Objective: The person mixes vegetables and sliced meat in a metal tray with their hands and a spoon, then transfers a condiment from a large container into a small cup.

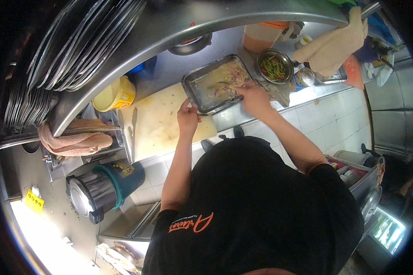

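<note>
A rectangular metal tray [197, 90] lies tilted across the edge of a pale cutting board [158, 117] and the steel counter. Sliced vegetables, some purple like red onion [231, 80], lie in its right part. With fingers and thumb, my left hand [188, 118] grips the tray's near left corner. My right hand [256, 99] reaches over the tray's right side, its fingertips in the slices; whether it pinches any cannot be told. Right of the tray stands a steel bowl [288, 70] of cut green and red chillies or similar vegetables. A knife [132, 127] lies at the board's left end.
A yellow tub [125, 92] stands behind the board. Along the right are a tin can [306, 77], a clear container with orange lid [260, 36] and a hanging towel [337, 48]. A steel shelf [234, 10] with stacked metal trays [86, 44] overhangs the counter.
</note>
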`<state>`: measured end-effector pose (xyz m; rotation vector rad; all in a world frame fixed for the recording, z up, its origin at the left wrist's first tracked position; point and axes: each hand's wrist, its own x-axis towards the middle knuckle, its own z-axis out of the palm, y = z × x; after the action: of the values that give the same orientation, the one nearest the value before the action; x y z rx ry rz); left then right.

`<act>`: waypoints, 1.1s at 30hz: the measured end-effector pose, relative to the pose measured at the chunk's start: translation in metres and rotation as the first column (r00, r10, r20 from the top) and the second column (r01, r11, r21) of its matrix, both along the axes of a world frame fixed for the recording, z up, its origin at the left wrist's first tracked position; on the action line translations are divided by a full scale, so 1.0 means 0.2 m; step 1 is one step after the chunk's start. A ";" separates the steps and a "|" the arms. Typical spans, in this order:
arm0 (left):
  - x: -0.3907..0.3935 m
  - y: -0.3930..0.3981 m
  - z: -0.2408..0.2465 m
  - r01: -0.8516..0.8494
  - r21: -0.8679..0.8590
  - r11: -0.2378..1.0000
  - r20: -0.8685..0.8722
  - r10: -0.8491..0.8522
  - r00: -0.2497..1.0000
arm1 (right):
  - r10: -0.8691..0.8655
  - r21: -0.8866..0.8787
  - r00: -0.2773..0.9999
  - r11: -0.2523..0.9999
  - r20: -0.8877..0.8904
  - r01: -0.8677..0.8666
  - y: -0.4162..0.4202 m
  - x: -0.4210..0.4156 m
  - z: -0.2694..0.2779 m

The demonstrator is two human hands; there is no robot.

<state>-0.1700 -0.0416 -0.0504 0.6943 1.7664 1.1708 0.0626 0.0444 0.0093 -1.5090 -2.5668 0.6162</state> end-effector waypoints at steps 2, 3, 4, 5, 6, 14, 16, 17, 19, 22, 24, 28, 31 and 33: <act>0.00 0.00 0.00 0.040 0.007 0.999 0.013 -0.040 0.999 | 0.108 -0.051 0.990 0.992 -0.088 -0.112 -0.09 -0.08 -0.06; -0.01 0.00 -0.01 0.056 0.013 0.998 0.021 -0.057 0.998 | 0.130 -0.027 0.984 0.991 -0.121 -0.134 -0.11 -0.08 -0.08; -0.01 0.00 -0.01 0.044 0.007 0.999 0.028 -0.045 0.999 | 0.151 -0.004 0.977 0.988 -0.154 -0.153 -0.13 -0.08 -0.12; -0.01 -0.01 0.00 0.034 0.001 0.999 0.035 -0.034 0.999 | 0.172 0.019 0.967 0.985 -0.186 -0.171 -0.14 -0.08 -0.17; -0.02 -0.01 -0.01 0.027 -0.007 1.000 0.041 -0.027 0.999 | 0.089 0.035 0.988 0.996 -0.126 -0.085 -0.10 -0.04 -0.25; -0.05 -0.01 -0.04 0.019 0.111 0.994 0.137 -0.034 0.990 | -0.206 -0.137 0.931 0.976 -0.301 0.172 -0.04 -0.04 -0.14; -0.07 -0.02 -0.05 0.036 0.124 0.992 0.180 -0.058 0.982 | -0.205 -0.165 0.897 0.975 -0.391 0.150 -0.10 -0.12 -0.21; -0.09 -0.04 -0.05 0.043 0.111 0.993 0.187 -0.063 0.980 | -0.176 -0.148 0.904 0.981 -0.390 0.128 -0.12 -0.12 -0.24; -0.12 -0.10 -0.08 -0.011 0.143 0.990 0.274 -0.028 0.961 | -0.180 -0.208 0.926 0.971 -0.330 0.115 -0.17 0.00 -0.14; -0.19 -0.22 -0.12 -0.074 0.201 0.977 0.253 0.021 0.967 | -0.141 -0.277 0.945 0.959 -0.294 0.057 -0.17 0.35 -0.05; -0.21 -0.33 -0.11 -0.145 0.247 0.958 0.180 0.102 0.978 | -0.195 -0.365 0.938 0.928 -0.285 0.082 -0.10 0.71 0.00; -0.26 -0.58 0.06 -0.333 0.216 0.918 -0.105 0.361 0.927 | -0.636 0.109 0.772 0.766 -0.010 0.633 0.16 1.32 -0.03; -0.31 -0.79 -0.04 -0.499 0.291 0.816 -0.344 0.576 0.742 | -0.694 0.246 0.717 0.684 -0.071 0.687 0.51 1.70 -0.17; -0.28 -0.95 -0.07 -0.598 0.273 0.754 -0.468 0.647 0.602 | -0.663 0.308 0.749 0.712 -0.002 0.631 0.69 1.70 -0.16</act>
<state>-0.2263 -0.2308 -0.0651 0.4752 2.5932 1.6388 0.4023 0.1818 -0.0237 -2.1810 -1.8370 0.0554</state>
